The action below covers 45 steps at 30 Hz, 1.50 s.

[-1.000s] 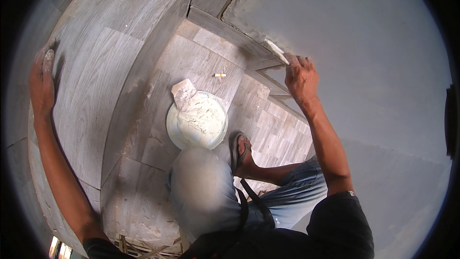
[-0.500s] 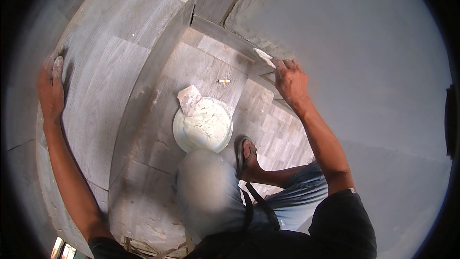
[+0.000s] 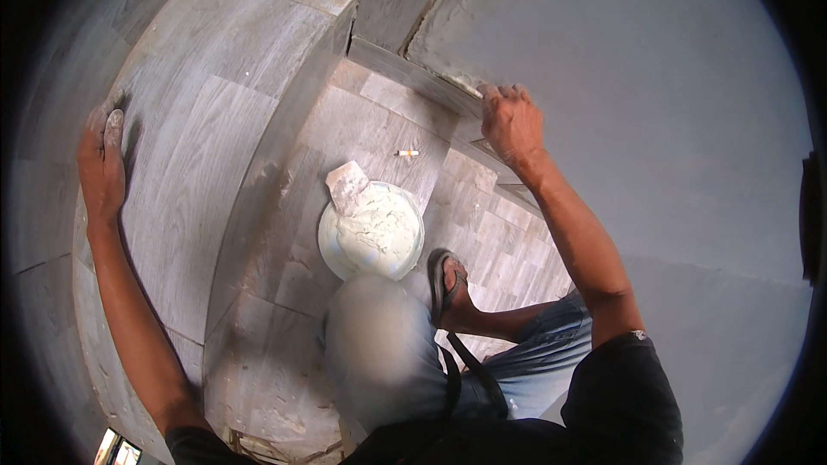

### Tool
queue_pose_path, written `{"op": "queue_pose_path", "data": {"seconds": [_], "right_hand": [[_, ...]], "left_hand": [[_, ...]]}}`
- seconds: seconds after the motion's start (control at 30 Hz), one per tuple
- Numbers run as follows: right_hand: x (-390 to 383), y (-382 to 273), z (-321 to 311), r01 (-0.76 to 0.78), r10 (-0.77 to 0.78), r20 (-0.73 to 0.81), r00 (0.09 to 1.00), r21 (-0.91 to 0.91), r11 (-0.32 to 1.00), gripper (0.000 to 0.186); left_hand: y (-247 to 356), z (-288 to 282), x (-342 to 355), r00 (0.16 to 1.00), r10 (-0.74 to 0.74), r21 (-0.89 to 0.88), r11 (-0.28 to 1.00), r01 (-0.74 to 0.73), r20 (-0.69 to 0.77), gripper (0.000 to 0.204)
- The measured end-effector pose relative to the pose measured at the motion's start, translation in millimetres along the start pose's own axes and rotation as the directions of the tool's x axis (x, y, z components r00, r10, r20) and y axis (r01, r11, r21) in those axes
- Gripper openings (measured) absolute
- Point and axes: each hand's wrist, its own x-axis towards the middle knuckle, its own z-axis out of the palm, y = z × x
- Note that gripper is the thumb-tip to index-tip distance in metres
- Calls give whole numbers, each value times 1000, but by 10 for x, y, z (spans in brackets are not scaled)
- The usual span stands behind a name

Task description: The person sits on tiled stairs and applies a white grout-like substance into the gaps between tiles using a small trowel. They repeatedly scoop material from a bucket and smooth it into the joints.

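Right hand: at 2 o'clock from the tub, 12 being straight ahead of the person; the hand (image 3: 512, 127) was closed, fingers bent around a thin pale tool (image 3: 466, 85), mostly hidden by the knuckles.
Tool tip: sat at the seam between tile and wall; exact contact couldn't be told.
Left hand: between 9 and 10 o'clock; the hand (image 3: 102, 168) was unclenched, gripped nothing visible, lay along the outer side of the tiled step (image 3: 215, 120). Thumb had a whitish coat; fingertips were blurry.
Tub: round tub (image 3: 327, 250) stood on the floor tiles (image 3: 297, 284), just ahead of the knee (image 3: 372, 327), which overlapped its near rim; touching or not, couldn't tell.
Paste: white paste (image 3: 388, 222) filled the tub, surface lumpy.
Flat piece: a dusty, angular flat piece (image 3: 348, 186) leaned out over the rim at 11 o'clock.
Stub: small white-and-orange stub (image 3: 407, 153) lay on the floor, 1 o'clock.
Foot: in a dark sandal (image 3: 438, 286), 4 o'clock.
Wall: grey wall (image 3: 655, 138), between 2 and 3 o'clock, edged with wood-look tile (image 3: 405, 69).
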Motion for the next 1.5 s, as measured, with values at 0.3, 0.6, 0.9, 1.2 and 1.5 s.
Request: {"op": "queue_pose_path", "data": {"seconds": [0.3, 0.6, 0.9, 1.2, 1.5], "right_hand": [[-55, -224, -96, 8, -10, 126, 992, 16, 1000, 22], [52, -304, -242, 87, -82, -89, 993, 51, 995, 22], [340, -413, -436, -48, 52, -27, 998, 121, 991, 21], [410, -283, -90, -50, 44, 81, 996, 72, 996, 19], [226, -492, 2, 83, -80, -40, 996, 69, 994, 18]], "left_hand": [[-53, -2, -19, 1000, -7, 17, 1000, 7, 18, 45], [-11, -78, -33, 999, -12, -5, 1000, 12, 36, 45], [61, -127, -30, 999, -28, 17, 999, 27, 37, 45], [253, -111, 11, 999, 33, -37, 999, -33, -10, 37], [229, -91, 6, 999, 48, -27, 999, -48, 8, 36]]}}
